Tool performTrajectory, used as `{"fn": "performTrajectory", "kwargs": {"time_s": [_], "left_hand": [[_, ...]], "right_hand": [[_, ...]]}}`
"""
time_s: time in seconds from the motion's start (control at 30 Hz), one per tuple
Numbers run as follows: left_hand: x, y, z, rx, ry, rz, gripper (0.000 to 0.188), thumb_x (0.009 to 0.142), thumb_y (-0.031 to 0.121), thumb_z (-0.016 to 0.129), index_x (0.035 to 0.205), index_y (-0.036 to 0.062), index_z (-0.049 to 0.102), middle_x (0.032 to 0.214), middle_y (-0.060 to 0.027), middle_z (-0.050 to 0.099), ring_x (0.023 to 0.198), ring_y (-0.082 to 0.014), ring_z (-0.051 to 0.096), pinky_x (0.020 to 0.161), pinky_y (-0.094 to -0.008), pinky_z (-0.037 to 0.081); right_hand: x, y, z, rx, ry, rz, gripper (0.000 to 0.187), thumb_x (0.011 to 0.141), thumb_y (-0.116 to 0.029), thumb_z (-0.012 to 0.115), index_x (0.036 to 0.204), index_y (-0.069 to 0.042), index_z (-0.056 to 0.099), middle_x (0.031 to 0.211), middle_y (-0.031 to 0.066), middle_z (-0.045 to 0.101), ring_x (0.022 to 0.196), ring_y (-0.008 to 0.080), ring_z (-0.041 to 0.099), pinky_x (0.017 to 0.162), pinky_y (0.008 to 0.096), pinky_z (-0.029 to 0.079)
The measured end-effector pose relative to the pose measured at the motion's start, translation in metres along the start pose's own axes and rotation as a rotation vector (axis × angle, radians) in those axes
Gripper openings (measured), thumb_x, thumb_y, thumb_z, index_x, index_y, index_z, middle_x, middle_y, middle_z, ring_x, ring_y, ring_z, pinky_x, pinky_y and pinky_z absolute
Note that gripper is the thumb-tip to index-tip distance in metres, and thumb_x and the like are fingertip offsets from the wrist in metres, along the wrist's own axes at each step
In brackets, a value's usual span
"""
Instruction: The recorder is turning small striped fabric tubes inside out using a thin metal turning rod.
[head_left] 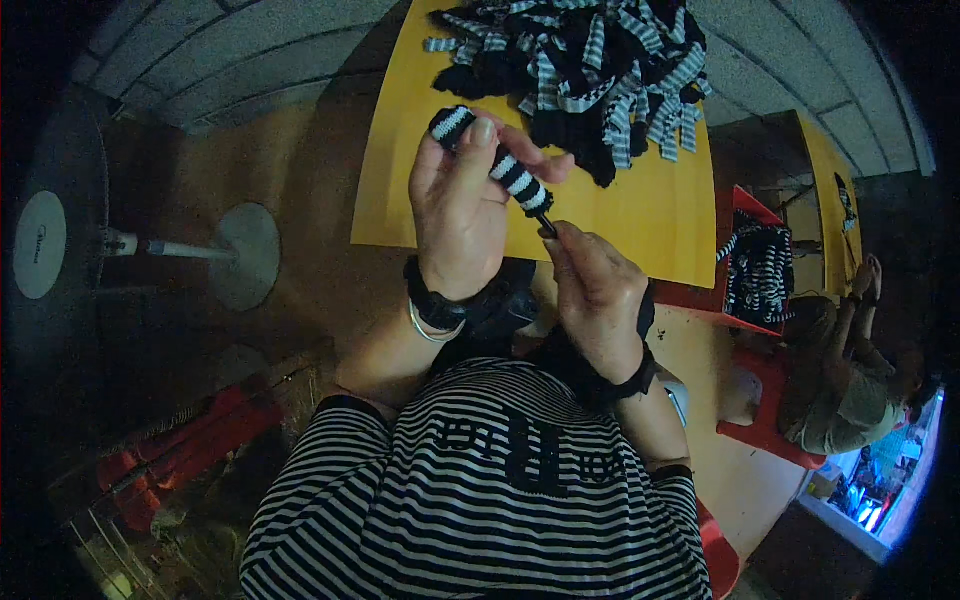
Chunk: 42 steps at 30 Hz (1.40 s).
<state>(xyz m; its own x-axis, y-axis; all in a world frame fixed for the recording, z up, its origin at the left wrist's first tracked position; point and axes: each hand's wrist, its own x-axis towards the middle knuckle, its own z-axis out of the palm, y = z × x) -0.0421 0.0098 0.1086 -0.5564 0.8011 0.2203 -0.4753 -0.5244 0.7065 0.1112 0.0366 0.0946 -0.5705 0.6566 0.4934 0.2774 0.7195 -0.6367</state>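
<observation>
A narrow black-and-white striped knitted tube (520, 184) slants between my hands above the near part of the yellow table. My left hand (465, 190) grips its upper end, thumb pressed on the knit and fingers behind. Out of the tube's lower end sticks a thin dark rod (546, 222). My right hand (595, 285) pinches that rod between thumb and fingers; how far it reaches inside the knit is hidden. Beyond my hands lies a heap of striped and black knitted pieces (600, 75).
The heap rests on the yellow table (640, 215). To its right stands a red box (762, 262) of striped pieces. Farther right another person (850, 390) sits by a second yellow table (835, 200). A white pedestal fan (245, 258) is at left.
</observation>
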Motion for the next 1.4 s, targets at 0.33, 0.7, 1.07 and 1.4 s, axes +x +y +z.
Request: {"fn": "performTrajectory", "kwargs": {"time_s": [0.33, 0.7, 1.07, 1.4], "left_hand": [[-0.003, -0.004, -0.001, -0.052, -0.030, 0.088, 0.025, 0.106, 0.028, 0.042, 0.111, 0.0041, 0.048, 0.091, -0.0087, 0.059, 0.084, -0.0237, 0.065, 0.091, -0.0517, 0.053], [-0.003, -0.007, 0.009, -0.065, 0.171, 0.179, 0.030, 0.105, 0.030, 0.044, 0.117, 0.0022, 0.046, 0.101, -0.0162, 0.063, 0.102, -0.0356, 0.065, 0.100, -0.0512, 0.049], [-0.010, -0.016, 0.009, -0.052, 0.101, 0.111, 0.029, 0.106, 0.030, 0.043, 0.115, 0.0026, 0.048, 0.100, -0.0153, 0.064, 0.102, -0.0356, 0.067, 0.100, -0.0506, 0.049], [0.001, -0.013, -0.013, -0.216, -0.213, -0.012, 0.037, 0.106, 0.034, 0.039, 0.126, 0.0040, 0.046, 0.112, -0.0176, 0.064, 0.112, -0.0371, 0.062, 0.106, -0.0538, 0.042]], "right_hand": [[-0.013, 0.013, -0.029, 0.006, -0.120, 0.066, 0.019, 0.080, 0.003, 0.072, 0.098, 0.002, 0.068, 0.081, 0.0188, 0.069, 0.072, 0.0310, 0.070, 0.062, 0.0352, 0.054], [-0.015, -0.003, -0.002, 0.282, -0.147, 0.360, 0.013, 0.085, 0.001, 0.070, 0.098, 0.003, 0.068, 0.077, 0.0168, 0.068, 0.062, 0.0242, 0.066, 0.058, 0.0318, 0.051], [0.007, -0.005, -0.006, 0.134, -0.142, 0.232, 0.013, 0.083, -0.001, 0.072, 0.094, 0.004, 0.068, 0.081, 0.0202, 0.069, 0.070, 0.0321, 0.070, 0.062, 0.0359, 0.054], [0.011, -0.001, 0.005, 0.229, -0.073, 0.202, 0.011, 0.086, -0.002, 0.070, 0.096, 0.003, 0.069, 0.081, 0.0172, 0.069, 0.068, 0.0267, 0.068, 0.062, 0.0332, 0.053]]}}
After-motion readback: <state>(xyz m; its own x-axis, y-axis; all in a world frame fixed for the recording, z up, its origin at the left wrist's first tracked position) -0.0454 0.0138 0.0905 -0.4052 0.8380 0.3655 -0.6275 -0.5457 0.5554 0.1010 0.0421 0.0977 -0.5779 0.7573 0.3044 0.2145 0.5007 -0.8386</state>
